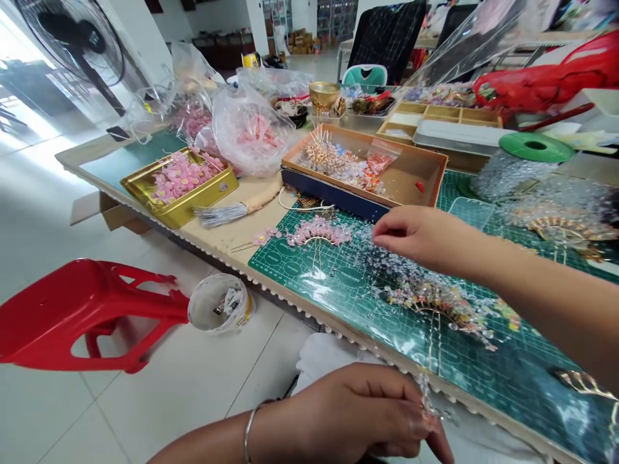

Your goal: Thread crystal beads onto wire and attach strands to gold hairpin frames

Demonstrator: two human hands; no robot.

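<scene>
My left hand, with a silver bangle on its wrist, is low in front of the table edge. Its fingers are closed on a clear beaded sprig, whose beads stick out past the fingertips. My right hand reaches in from the right over loose clear beads. Its thumb and fingertips are pinched together, and anything between them is too small to make out. Below it on the green cutting mat lies a hair comb with yellow and clear beads. A pink flower hair comb lies to its left.
Behind my right hand stands an open box of beads and wires. Left are a gold tin of pink flowers and a wire bundle. A green spool stands right. A red stool and bucket are beside the table.
</scene>
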